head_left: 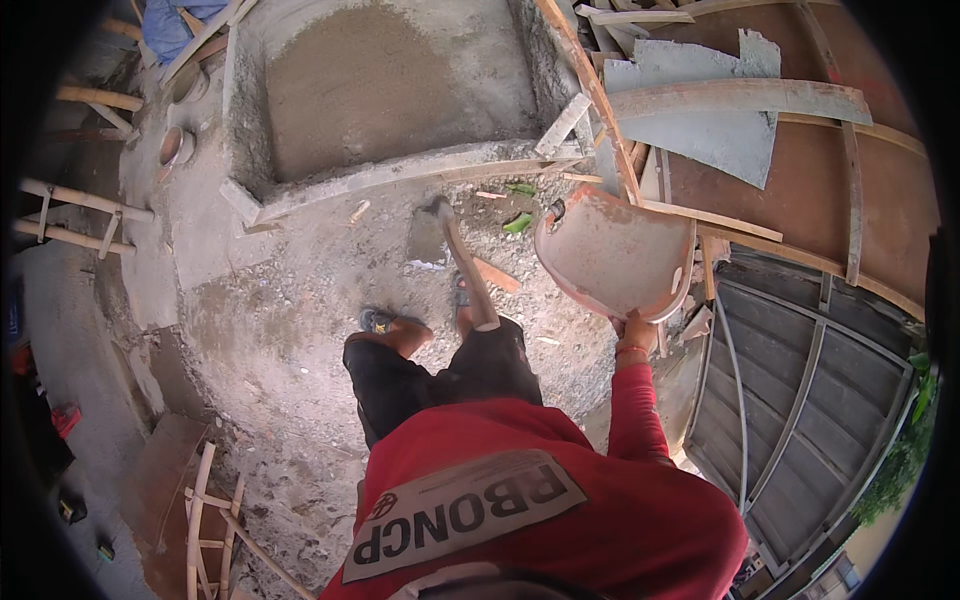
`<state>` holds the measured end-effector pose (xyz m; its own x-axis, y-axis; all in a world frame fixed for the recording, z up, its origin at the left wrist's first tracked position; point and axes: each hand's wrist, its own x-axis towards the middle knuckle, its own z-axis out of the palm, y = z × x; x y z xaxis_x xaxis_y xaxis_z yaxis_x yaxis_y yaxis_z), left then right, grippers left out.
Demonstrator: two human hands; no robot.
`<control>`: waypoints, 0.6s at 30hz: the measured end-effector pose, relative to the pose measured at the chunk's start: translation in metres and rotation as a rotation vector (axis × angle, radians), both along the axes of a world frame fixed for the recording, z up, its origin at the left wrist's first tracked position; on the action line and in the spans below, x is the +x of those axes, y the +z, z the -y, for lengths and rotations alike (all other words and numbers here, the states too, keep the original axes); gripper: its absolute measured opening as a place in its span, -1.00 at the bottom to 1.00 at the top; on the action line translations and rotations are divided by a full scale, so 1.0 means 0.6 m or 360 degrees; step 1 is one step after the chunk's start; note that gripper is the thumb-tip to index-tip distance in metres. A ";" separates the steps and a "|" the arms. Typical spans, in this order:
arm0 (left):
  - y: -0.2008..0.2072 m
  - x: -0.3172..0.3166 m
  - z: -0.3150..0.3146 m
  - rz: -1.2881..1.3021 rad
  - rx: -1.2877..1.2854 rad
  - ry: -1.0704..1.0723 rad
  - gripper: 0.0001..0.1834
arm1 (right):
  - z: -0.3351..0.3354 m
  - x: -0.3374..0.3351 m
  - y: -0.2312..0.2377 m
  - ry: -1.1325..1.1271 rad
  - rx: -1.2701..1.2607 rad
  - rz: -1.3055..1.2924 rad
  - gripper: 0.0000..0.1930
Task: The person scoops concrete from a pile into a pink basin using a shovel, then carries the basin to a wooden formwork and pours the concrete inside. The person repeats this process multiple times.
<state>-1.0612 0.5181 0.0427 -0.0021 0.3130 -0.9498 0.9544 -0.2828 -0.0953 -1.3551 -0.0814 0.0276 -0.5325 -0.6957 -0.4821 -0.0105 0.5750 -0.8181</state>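
At my right side my right hand (635, 332) is closed on the near rim of a wide shallow mortar pan (612, 255). The pan is grey and dusty inside with a worn reddish rim, and it hangs tilted beside the timber. My left hand is out of sight. In front of my legs a hoe (465, 260) stands with its blade (427, 238) down on the gravelly ground and its wooden handle rising toward my right knee. No hand is on the hoe.
Ahead lies a low-walled concrete box (400, 160) with wet grey mortar (350, 85) inside. Wooden boards (740, 97) and brown panels (720, 180) stand at the right, above a grey metal gate (800, 375). Buckets (177, 147) and bamboo poles (85, 200) are at the left.
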 end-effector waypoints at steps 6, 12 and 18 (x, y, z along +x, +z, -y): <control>0.075 0.065 0.175 -0.0029 -0.0253 0.0099 -0.19 | -0.069 -0.047 -0.155 -0.0333 0.0635 0.0103 -0.68; 0.147 0.139 0.293 0.0572 -0.0476 -0.0399 -0.20 | -0.035 -0.057 -0.212 0.0331 0.0992 -0.0905 -0.32; 0.159 0.160 0.266 0.0692 -0.0459 -0.0512 -0.33 | 0.158 0.070 -0.171 0.0887 0.1073 -0.0987 -0.24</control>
<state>-0.9650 0.3584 0.1379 0.4567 -0.0362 -0.8889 0.7513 -0.5194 0.4072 -1.3133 -0.1759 -0.0750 -0.5062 -0.6078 -0.6118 -0.7155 0.6920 -0.0954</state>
